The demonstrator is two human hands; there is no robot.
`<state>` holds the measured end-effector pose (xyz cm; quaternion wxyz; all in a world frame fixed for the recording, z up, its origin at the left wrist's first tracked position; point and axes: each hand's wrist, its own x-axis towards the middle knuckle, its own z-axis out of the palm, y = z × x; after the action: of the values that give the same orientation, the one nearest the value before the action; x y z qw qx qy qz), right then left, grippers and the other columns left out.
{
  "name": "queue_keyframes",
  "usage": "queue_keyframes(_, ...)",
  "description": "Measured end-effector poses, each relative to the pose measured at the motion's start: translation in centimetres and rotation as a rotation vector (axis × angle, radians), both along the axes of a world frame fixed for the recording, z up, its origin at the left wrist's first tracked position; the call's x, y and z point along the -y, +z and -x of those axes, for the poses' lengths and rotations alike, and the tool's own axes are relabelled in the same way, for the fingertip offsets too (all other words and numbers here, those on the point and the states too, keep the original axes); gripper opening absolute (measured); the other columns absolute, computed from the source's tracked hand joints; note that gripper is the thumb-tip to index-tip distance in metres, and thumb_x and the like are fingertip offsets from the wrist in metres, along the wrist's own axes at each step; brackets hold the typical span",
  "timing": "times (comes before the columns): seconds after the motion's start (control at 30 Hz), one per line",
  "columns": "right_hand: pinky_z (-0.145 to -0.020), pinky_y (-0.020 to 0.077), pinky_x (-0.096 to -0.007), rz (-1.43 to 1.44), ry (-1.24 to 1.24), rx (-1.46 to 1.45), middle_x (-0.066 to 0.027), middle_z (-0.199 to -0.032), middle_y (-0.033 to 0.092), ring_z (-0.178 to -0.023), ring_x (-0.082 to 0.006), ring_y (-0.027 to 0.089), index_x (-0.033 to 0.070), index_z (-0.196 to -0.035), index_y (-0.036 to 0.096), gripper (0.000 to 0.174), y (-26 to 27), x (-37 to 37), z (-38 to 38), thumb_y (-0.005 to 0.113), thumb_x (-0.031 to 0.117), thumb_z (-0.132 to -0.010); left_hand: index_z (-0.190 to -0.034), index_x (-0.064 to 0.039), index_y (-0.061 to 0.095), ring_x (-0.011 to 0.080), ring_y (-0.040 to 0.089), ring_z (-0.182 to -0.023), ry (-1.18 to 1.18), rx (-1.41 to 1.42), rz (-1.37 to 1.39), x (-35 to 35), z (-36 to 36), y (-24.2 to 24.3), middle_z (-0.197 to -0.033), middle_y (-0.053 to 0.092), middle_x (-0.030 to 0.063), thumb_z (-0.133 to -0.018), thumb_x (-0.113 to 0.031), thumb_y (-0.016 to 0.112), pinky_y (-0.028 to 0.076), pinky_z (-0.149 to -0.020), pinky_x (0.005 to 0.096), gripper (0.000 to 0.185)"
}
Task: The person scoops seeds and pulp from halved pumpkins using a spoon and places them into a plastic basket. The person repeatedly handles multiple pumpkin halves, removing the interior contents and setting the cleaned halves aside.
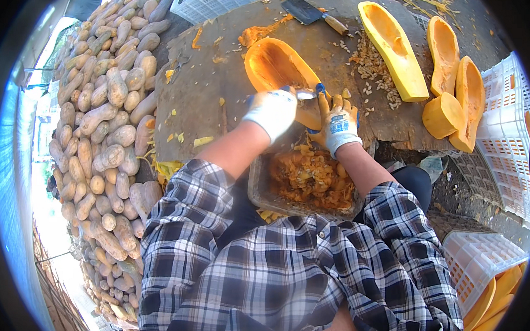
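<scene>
A peeled, halved squash (261, 69) lies hollow side up on the wooden work board (192, 93). My left hand (273, 110), in a white and blue work glove and blurred, is shut around a shiny metal tool (306, 95) at the near part of the hollow. Most of that tool is hidden by the glove, so I cannot tell its exact kind. My right hand (338, 119), in a stained matching glove, grips the near end of the squash half from the right. Below both hands, a tub (258, 187) holds orange pulp and seeds (313, 177).
A cleaver (305, 11) lies at the board's far side. Loose seeds (382, 76) and another squash half (392, 51) are to the right, with more cut pieces (469, 101) beyond. White plastic crates (504, 135) stand at right. Whole squashes (111, 157) are heaped at left.
</scene>
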<state>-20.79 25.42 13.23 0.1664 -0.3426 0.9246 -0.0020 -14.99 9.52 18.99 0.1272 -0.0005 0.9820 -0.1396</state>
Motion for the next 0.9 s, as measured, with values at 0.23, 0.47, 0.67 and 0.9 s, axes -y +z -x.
queue_keyframes(0.23,-0.106,0.0367,-0.0506,0.028,-0.004,-0.005,-0.0187,-0.147,0.042,-0.144,-0.0433,0.03,0.016,-0.161,0.015,0.115,-0.1,0.0,0.1,0.08,0.053,-0.074,-0.132,0.011,0.046,0.0318,0.072,-0.072,0.173,0.258,-0.03,5.5,2.4,-3.5,-0.085,0.072,0.0198,-0.098,-0.013,0.045,0.056,-0.057,0.0478,0.041)
queue_keyframes(0.47,-0.106,0.035,-0.0513,0.03,-0.011,-0.034,-0.0165,-0.14,0.045,-0.138,-0.037,0.039,0.014,-0.158,0.026,0.105,-0.3,-0.2,0.1,0.075,0.056,-0.076,-0.145,0.002,0.042,0.0285,0.073,-0.078,0.143,0.165,0.047,3.1,3.4,-3.0,-0.094,0.073,0.0139,-0.097,-0.012,0.043,0.055,-0.058,0.0453,0.05)
queue_keyframes(0.67,-0.101,0.0376,-0.046,0.059,0.066,-0.031,-0.0155,-0.139,0.046,-0.131,-0.034,0.044,0.014,-0.155,0.032,0.101,-0.6,0.0,-0.1,0.077,0.055,-0.074,-0.134,0.0,0.051,0.0315,0.072,-0.081,0.239,0.219,0.051,7.4,2.8,-2.0,-0.097,0.073,0.0176,-0.104,-0.017,0.034,0.056,-0.071,0.047,0.038)
queue_keyframes(0.9,-0.102,0.0373,-0.0467,0.042,0.068,-0.035,-0.0149,-0.138,0.046,-0.129,-0.0344,0.044,0.015,-0.154,0.033,0.099,-0.3,-0.2,-0.2,0.077,0.053,-0.074,-0.138,-0.001,0.05,0.0297,0.072,-0.072,0.02,0.128,0.082,4.7,0.9,-4.5,-0.088,0.072,0.0153,-0.096,-0.009,0.045,0.055,-0.056,0.0438,0.043)
